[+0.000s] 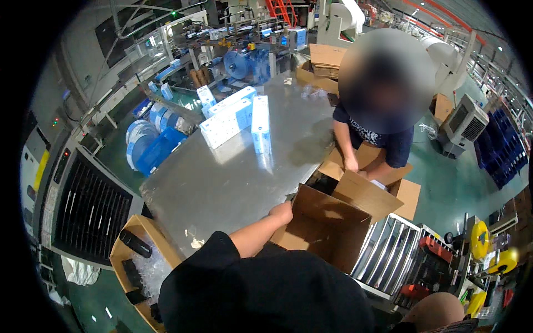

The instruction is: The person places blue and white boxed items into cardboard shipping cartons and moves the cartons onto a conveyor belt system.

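Cardboard box — open, at the table edge; left hand grips its rim, fingers curled. Right hand — out of view, state unknown.

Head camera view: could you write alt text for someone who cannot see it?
Seen from above, the wearer's left hand grips the flap of an open cardboard box at the edge of a steel table. Across it, a co-worker handles another carton; white-and-blue boxes stand on the table.
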{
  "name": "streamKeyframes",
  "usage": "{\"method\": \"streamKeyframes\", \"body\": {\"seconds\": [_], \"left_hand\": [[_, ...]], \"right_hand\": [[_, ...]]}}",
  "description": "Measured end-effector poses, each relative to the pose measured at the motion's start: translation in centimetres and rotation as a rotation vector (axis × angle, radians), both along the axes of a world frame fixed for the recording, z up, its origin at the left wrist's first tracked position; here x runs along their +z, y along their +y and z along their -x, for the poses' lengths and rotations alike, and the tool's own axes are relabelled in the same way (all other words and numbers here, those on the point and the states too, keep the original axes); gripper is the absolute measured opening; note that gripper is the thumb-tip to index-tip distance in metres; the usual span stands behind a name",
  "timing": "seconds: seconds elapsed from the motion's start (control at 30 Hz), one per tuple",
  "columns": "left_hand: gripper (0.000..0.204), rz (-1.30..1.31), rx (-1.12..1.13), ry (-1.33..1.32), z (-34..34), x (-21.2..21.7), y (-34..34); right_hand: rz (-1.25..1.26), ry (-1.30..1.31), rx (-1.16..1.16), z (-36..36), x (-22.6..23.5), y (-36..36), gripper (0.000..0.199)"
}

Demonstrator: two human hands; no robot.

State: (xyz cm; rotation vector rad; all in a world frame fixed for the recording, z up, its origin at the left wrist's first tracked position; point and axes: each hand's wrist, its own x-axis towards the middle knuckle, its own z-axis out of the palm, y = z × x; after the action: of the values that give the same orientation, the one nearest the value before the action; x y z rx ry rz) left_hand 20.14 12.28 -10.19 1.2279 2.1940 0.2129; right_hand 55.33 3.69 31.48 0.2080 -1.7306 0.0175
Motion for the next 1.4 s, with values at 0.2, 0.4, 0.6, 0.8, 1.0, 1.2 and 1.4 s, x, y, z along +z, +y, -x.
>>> {"method": "streamKeyframes", "body": {"seconds": [0.2, 0.4, 0.6, 0.8, 1.0, 1.2, 1.4], "left_hand": [[0.028, -0.069, 0.023, -0.005, -0.1, -1.0, 0.9], [0.03, -0.033, 0.02, 0.072, -1.0, -0.7, 0.4], [0.027, -0.001, 0.011, 0.03, -0.6, 0.2, 0.3], [0.03, -0.05, -0.052, 0.093, -1.3, -1.3, 1.7], [0.03, -0.154, 0.027, 0.048, 1.3, -8.8, 1.7], [0.036, -0.106, 0.009, 0.143, -1.3, -3.2, 1.5], [0.029, -0.024, 0.074, -0.122, 0.4, -4.5, 0.2]], "right_hand": [[0.141, -0.141, 0.008, 1.1, -0.4, 0.9, 0.018], [0.192, -0.189, -0.012, 0.0, -0.3, 0.5, 0.018], [0.242, -0.188, -0.021, -0.6, 0.1, -0.1, 0.018], [0.277, -0.146, -0.001, -1.7, 0.2, -0.6, 0.019], [0.342, -0.135, 0.025, -2.7, 0.1, -0.6, 0.019], [0.356, -0.067, 0.094, -4.2, 0.5, -1.4, 0.019], [0.411, -0.081, 0.141, -3.6, 0.2, -0.2, 0.019]]}}
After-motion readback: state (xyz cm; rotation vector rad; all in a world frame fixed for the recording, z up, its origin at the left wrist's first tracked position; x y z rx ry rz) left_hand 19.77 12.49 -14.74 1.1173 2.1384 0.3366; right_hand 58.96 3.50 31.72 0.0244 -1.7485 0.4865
